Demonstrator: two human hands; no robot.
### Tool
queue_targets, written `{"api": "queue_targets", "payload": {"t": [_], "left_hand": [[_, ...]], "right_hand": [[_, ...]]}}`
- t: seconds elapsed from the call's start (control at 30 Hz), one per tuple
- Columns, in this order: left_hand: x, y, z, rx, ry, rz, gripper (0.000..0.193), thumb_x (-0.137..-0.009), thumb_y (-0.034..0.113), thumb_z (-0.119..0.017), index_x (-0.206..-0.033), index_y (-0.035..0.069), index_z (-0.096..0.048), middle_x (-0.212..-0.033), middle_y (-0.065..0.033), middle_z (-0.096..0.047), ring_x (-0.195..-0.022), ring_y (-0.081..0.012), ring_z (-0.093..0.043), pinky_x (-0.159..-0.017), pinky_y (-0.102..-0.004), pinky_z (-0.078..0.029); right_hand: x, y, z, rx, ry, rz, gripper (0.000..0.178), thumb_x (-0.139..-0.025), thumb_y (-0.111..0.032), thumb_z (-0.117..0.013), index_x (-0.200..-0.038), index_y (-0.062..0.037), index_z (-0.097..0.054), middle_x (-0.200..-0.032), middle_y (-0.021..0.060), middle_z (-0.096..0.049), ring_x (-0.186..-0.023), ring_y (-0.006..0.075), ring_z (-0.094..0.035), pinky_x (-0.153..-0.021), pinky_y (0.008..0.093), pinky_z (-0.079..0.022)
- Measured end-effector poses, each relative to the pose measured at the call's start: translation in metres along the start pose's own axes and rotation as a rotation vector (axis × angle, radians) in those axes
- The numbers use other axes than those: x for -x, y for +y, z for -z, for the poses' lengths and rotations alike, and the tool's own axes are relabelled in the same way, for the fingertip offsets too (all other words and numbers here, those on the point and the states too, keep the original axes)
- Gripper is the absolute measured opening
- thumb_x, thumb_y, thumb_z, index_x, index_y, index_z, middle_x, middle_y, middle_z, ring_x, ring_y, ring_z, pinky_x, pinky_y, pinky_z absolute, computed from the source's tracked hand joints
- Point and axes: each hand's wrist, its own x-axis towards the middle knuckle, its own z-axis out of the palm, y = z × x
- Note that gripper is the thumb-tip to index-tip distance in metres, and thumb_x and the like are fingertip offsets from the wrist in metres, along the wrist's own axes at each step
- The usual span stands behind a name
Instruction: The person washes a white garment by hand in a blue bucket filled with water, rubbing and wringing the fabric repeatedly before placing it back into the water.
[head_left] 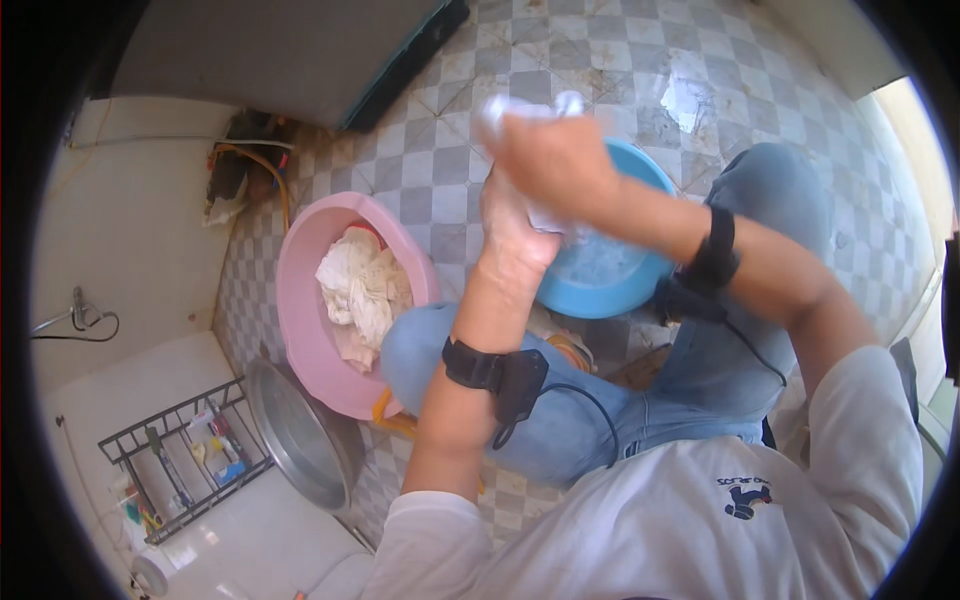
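Observation:
A wet-looking white cloth (548, 218) is bunched between my two hands, with part of it sticking out past the knuckles. My right hand (560, 165) is closed over the cloth and smeared by motion. Just beneath and beside it, my left hand (512, 225) grips the same cloth, its fingers partly hidden by the right hand. Both hands are above the left side of a light blue basin (608, 285), which has sudsy water in it. My right forearm crosses over the basin and hides some of its rim.
To the left stands a pink tub (300, 310) with cream-white laundry (362, 290) inside. A metal basin (300, 435) leans near a black wall rack (190, 460). My bent knees flank the work area on the checkered tile floor (450, 170). A puddle (688, 100) shines ahead.

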Motion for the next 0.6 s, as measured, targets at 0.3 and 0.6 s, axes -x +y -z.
{"api": "queue_targets", "payload": {"t": [0.3,0.6], "left_hand": [[0.0,-0.001,-0.01,-0.038,0.01,-0.073,0.038,-0.097,0.039,-0.039,-0.121,0.011,-0.048,-0.116,-0.004,-0.055,-0.107,-0.0191,-0.054,-0.094,-0.036,-0.044],[-0.005,-0.006,-0.002,0.001,-0.028,-0.013,0.031,-0.094,0.026,-0.044,-0.12,0.01,-0.05,-0.118,-0.0064,-0.057,-0.107,-0.0212,-0.056,-0.094,-0.0403,-0.045]], "right_hand": [[-0.003,-0.001,0.013,0.022,-0.01,-0.091,0.005,-0.07,-0.015,-0.058,-0.072,-0.0116,-0.054,-0.052,0.0066,-0.053,-0.05,0.0247,-0.06,-0.042,0.039,-0.045],[-0.005,0.011,0.01,0.119,-0.11,-0.134,0.006,-0.072,-0.016,-0.059,-0.073,-0.0122,-0.055,-0.055,0.0063,-0.059,-0.048,0.0249,-0.06,-0.042,0.0386,-0.045]]}}
